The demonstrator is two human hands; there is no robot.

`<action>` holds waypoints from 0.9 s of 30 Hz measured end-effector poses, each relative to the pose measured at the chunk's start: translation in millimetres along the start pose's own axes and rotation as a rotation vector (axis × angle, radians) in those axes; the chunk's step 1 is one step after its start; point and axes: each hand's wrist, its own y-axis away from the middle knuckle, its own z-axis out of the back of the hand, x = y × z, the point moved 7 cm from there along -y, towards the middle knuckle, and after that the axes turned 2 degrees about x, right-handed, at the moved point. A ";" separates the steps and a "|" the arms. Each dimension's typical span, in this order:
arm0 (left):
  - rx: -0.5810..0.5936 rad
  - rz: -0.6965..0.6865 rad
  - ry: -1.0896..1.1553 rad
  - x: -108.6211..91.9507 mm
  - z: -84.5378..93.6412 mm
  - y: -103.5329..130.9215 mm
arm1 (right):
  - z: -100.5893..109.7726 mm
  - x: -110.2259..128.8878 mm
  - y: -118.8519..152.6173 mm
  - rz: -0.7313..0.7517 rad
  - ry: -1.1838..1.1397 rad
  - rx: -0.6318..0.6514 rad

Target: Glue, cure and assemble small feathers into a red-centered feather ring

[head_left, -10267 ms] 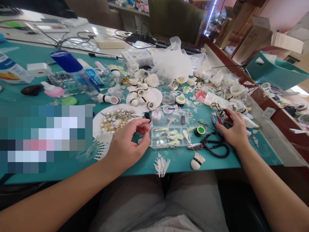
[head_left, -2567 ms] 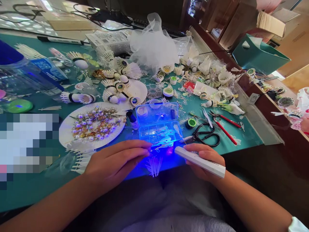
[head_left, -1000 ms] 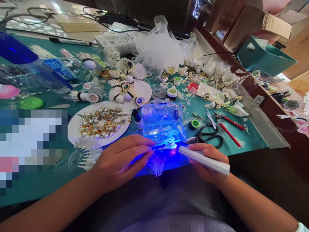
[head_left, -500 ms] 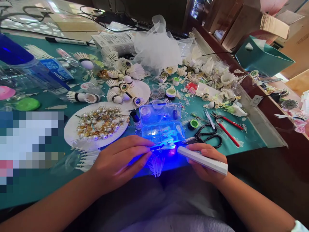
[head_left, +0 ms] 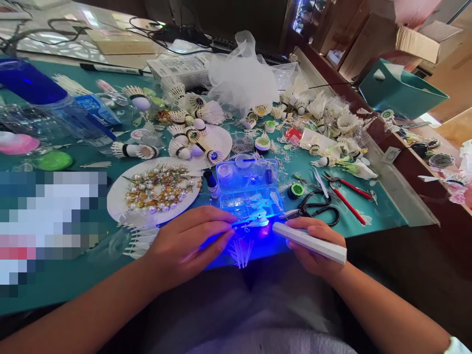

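My right hand [head_left: 313, 246] grips a white stick-shaped lamp [head_left: 310, 243], whose far end points left and casts blue-violet light. Pinched in the fingers of my left hand [head_left: 195, 241] is a thin feather piece [head_left: 260, 222], lit bright blue; its exact shape is blurred by the glare. Just behind it lies an open clear compartment box [head_left: 236, 200] with its lid raised, holding small pale pieces. Several white feather strips [head_left: 241, 253] stick out below the lit piece, at the table's front edge.
A white plate of pearl sprigs [head_left: 120, 184] lies left of the box. Black scissors [head_left: 324, 211], red-handled pliers [head_left: 348, 202] and tweezers [head_left: 320, 183] lie to the right. Shuttlecocks [head_left: 199, 125], white netting [head_left: 243, 73] and a blue-capped bottle [head_left: 70, 115] stand behind.
The view has shifted slightly, so the items on the left appear further right. Both hands keep nearly the same pose and hold the same things.
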 end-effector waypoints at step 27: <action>-0.007 0.022 0.004 2.2 4.3 -3.2 | 0.8 0.4 -0.5 -0.013 0.053 0.012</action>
